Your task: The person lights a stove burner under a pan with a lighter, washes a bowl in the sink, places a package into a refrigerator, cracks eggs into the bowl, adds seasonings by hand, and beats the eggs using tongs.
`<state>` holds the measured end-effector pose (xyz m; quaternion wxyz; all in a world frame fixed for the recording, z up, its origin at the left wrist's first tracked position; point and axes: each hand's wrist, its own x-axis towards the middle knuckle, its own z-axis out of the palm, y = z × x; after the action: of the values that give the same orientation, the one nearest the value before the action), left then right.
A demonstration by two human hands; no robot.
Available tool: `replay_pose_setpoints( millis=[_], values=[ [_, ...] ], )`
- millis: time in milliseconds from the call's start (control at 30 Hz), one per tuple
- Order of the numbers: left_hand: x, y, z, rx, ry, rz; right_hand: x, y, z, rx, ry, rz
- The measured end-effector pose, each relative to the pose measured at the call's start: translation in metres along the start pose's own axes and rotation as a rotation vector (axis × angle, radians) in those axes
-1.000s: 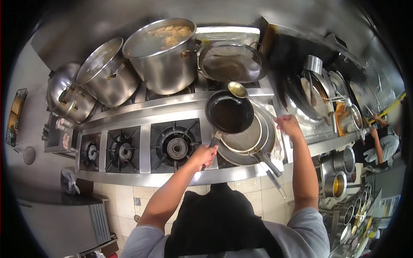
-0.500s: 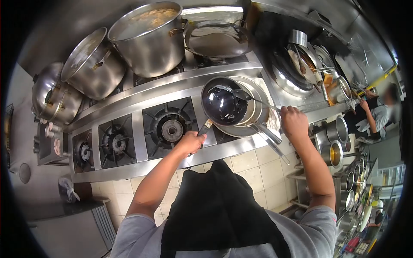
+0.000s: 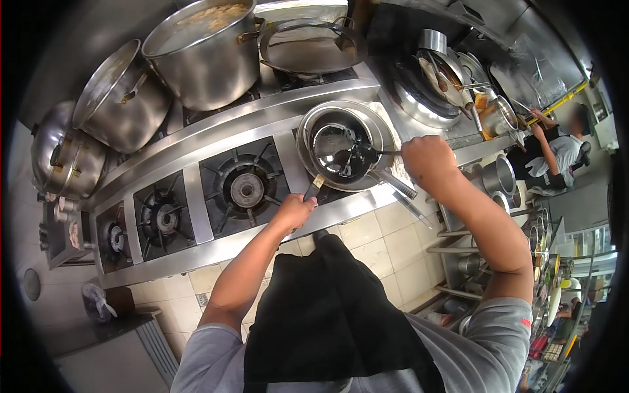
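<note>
While left hand (image 3: 296, 211) grips pan (image 3: 335, 148), ladle (image 3: 373, 154), earlier outside, dips inside

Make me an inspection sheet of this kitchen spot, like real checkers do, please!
Surface: steel stove, three front burners showing.
Job's things: black pan, shiny inside; ladle reaching in from its right side.
Clutter: stacked pans below the black pan; large pots behind.
Fingers: left fingers grip the pan handle; right fingers wrap the ladle's handle.
Cables: nothing seen.
Surroundings: tiled floor; another person far right.
</note>
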<state>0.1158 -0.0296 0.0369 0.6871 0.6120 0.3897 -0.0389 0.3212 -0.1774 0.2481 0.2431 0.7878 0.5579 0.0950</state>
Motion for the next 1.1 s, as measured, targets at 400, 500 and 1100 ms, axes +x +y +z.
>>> replay_pose_setpoints(
  millis=[400, 500, 1100],
  values=[
    [0.004, -0.001, 0.006, -0.021, -0.031, 0.013, 0.004, 0.010, -0.012, -0.045, -0.008, -0.054],
    [0.007, 0.000, 0.006, -0.006, -0.027, 0.006, 0.000, 0.012, -0.017, -0.034, -0.008, -0.055],
    [0.023, -0.021, -0.028, -0.143, -0.165, -0.001, -0.023, 0.067, 0.047, 0.183, 0.076, 0.150]
  ],
)
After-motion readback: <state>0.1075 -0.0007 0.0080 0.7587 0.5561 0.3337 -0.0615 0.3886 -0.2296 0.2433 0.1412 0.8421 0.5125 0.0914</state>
